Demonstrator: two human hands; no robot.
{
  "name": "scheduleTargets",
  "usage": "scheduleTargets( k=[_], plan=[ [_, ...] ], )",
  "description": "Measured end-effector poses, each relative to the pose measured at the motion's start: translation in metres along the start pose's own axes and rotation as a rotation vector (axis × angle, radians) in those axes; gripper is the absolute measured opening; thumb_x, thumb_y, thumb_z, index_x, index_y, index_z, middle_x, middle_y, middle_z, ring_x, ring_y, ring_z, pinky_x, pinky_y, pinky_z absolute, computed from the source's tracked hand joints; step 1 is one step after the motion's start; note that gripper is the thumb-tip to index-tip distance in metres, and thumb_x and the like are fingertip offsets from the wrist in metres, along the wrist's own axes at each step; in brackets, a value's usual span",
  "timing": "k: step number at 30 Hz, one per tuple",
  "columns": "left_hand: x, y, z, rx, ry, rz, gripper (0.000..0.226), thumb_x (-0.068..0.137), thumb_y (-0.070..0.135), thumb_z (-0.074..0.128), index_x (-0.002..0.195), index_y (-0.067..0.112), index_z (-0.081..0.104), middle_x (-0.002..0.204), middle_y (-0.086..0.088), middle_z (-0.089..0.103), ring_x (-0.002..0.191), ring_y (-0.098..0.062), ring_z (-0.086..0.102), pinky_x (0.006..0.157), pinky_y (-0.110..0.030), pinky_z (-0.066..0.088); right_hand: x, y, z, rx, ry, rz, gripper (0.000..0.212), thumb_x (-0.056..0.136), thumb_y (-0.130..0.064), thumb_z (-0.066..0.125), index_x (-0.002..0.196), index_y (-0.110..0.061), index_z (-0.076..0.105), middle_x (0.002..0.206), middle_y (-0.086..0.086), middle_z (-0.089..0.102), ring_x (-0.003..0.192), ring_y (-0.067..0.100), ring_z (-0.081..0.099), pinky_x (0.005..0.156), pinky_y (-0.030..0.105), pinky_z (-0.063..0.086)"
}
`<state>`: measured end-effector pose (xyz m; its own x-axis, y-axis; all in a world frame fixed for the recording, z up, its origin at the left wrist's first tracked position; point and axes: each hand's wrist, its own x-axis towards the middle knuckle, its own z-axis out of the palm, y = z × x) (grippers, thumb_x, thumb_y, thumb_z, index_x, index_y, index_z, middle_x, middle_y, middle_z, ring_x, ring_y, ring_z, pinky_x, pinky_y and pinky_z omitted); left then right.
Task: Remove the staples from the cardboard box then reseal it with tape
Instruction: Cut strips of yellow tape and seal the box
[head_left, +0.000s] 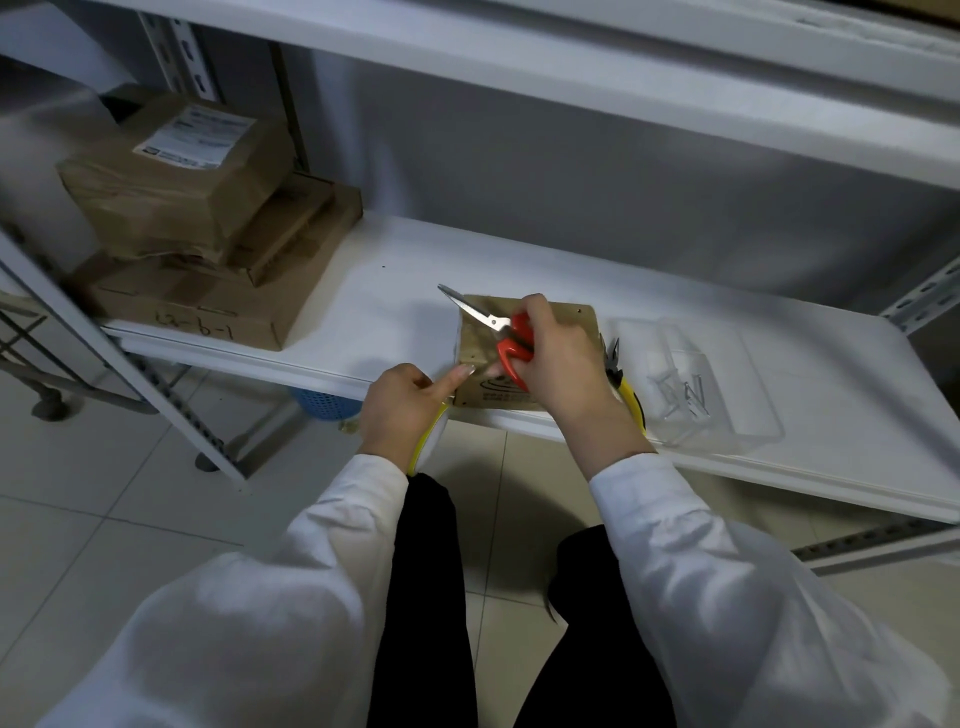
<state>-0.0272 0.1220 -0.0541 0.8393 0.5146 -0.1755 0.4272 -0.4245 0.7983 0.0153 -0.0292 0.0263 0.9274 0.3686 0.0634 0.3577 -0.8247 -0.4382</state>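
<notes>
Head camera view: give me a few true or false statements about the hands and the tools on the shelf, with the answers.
1. The right hand holds red-handled scissors. True.
2. The scissors point toward the clear tray. False: the blades point up and left, away from it.
3. Yellow-handled pliers lie on the shelf right of the small box. True.
4. The left hand is empty. False: the left hand holds a roll of tape.
5. The stack of boxes sits at the shelf's right end. False: it sits at the left end.
</notes>
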Motion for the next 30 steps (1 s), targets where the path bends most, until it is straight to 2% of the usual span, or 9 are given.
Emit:
scheduleTargets(
  k=[7,12,17,23,27,30],
  plan=[
    [0.001,0.004,0.003,-0.040,-0.005,0.068,0.045,0.079,0.053,0.064,0.071,0.008,0.057,0.061,0.005,0.049,0.071,-0.021,0.050,0.055,-0.027,0.033,-0.001,-0.003,0.006,0.005,0.012,-0.015,0.042,0.089,-0.023,0.064,0.123,-0.014,0.042,0.107,0.007,0.066,0.091,0.027,0.063,0.065,0.025,0.039],
    [0.004,0.006,-0.002,-0.127,-0.026,0.097,0.034,0.078,0.042,0.071,0.075,0.010,0.060,0.071,0.001,0.058,0.072,-0.016,0.052,0.060,-0.016,0.036,-0.003,-0.006,0.004,0.022,0.019,-0.009,0.040,0.089,-0.021,0.063,0.123,-0.013,0.042,0.106,0.006,0.066,0.085,0.021,0.060,0.064,0.027,0.040],
    [0.001,0.008,0.001,-0.154,-0.078,0.118,0.038,0.084,0.037,0.065,0.059,0.014,0.048,0.058,0.002,0.045,0.058,-0.012,0.042,0.056,-0.021,0.034,-0.004,-0.008,0.008,-0.029,0.035,-0.012,0.038,0.089,-0.019,0.061,0.123,-0.013,0.043,0.107,0.006,0.066,0.095,0.027,0.061,0.062,0.027,0.036],
    [0.002,0.006,0.000,-0.202,-0.125,0.094,0.038,0.086,0.034,0.064,0.061,0.011,0.048,0.057,0.000,0.042,0.058,-0.013,0.039,0.059,-0.028,0.034,-0.008,-0.007,0.021,-0.135,0.079,-0.035,0.036,0.091,-0.016,0.056,0.125,-0.015,0.042,0.109,0.009,0.064,0.092,0.029,0.062,0.060,0.027,0.037],
    [0.001,0.003,-0.005,-0.242,-0.133,0.052,0.038,0.086,0.032,0.065,0.057,0.015,0.046,0.056,0.002,0.040,0.056,-0.010,0.037,0.057,-0.023,0.034,-0.006,-0.009,0.015,-0.090,0.068,-0.014,0.035,0.091,-0.017,0.057,0.124,-0.014,0.044,0.112,0.007,0.063,0.097,0.027,0.061,0.065,0.029,0.043],
    [-0.003,0.002,-0.005,-0.247,-0.114,0.018,0.037,0.086,0.032,0.065,0.058,0.013,0.050,0.057,0.001,0.043,0.058,-0.012,0.040,0.058,-0.023,0.035,-0.005,-0.010,0.011,-0.065,0.052,-0.005,0.036,0.091,-0.017,0.059,0.124,-0.014,0.045,0.110,0.004,0.064,0.097,0.024,0.060,0.065,0.026,0.041]
  ],
)
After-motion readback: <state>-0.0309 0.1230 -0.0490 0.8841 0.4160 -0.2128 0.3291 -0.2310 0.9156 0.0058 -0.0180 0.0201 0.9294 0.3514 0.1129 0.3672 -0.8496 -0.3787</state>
